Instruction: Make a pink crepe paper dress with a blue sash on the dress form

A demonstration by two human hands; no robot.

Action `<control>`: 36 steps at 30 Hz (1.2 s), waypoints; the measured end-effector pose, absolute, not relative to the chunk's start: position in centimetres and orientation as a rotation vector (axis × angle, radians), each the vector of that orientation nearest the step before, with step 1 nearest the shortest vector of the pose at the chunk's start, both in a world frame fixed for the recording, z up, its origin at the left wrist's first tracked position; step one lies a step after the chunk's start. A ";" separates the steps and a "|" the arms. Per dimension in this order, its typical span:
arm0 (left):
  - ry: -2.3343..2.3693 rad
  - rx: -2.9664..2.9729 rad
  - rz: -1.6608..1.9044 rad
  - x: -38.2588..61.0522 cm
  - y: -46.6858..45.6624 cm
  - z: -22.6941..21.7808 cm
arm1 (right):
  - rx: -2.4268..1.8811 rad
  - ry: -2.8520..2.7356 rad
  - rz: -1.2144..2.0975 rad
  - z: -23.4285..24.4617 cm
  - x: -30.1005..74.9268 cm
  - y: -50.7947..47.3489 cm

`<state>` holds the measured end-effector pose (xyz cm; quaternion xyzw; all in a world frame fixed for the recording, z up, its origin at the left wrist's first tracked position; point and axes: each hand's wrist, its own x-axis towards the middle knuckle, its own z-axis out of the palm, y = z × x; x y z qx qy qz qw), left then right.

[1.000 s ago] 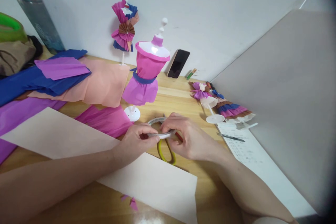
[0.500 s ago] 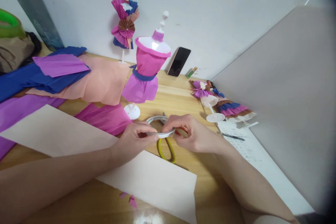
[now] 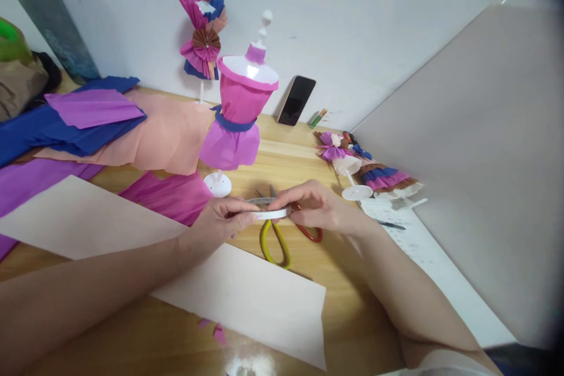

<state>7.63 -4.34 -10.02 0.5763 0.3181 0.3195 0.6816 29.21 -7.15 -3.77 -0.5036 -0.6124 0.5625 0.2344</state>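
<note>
Between my two hands is a thin white roll of tape (image 3: 274, 213), tipped so that its outer edge faces me. My left hand (image 3: 224, 217) pinches the roll's left side between thumb and fingers. On its right side my right hand (image 3: 324, 205) is closed, fingertips at the rim. Under the roll lie scissors (image 3: 277, 255) with one yellow and one red handle loop, their blades partly hidden by the roll. Just behind stands a small mannequin (image 3: 247, 91) dressed in pink and purple crepe paper with a blue waistband.
A long white paper strip (image 3: 247, 299) lies under my left forearm. Crepe paper sheets (image 3: 163, 135) cover the left, beside a bottle (image 3: 57, 29). A phone (image 3: 296, 101) leans on the wall. Another dressed mannequin (image 3: 202, 41) stands behind; one with a stand (image 3: 356, 191) lies right.
The tape roll has tilted from showing its open ring to nearly edge-on. Both hands still hold it. More of the red scissor handle shows, and the whole view has shifted slightly.
</note>
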 end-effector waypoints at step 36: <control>0.656 1.129 0.757 7.6 -3.4 -10.8 | -1.242 -1.311 1.684 -4.4 29.4 -6.5</control>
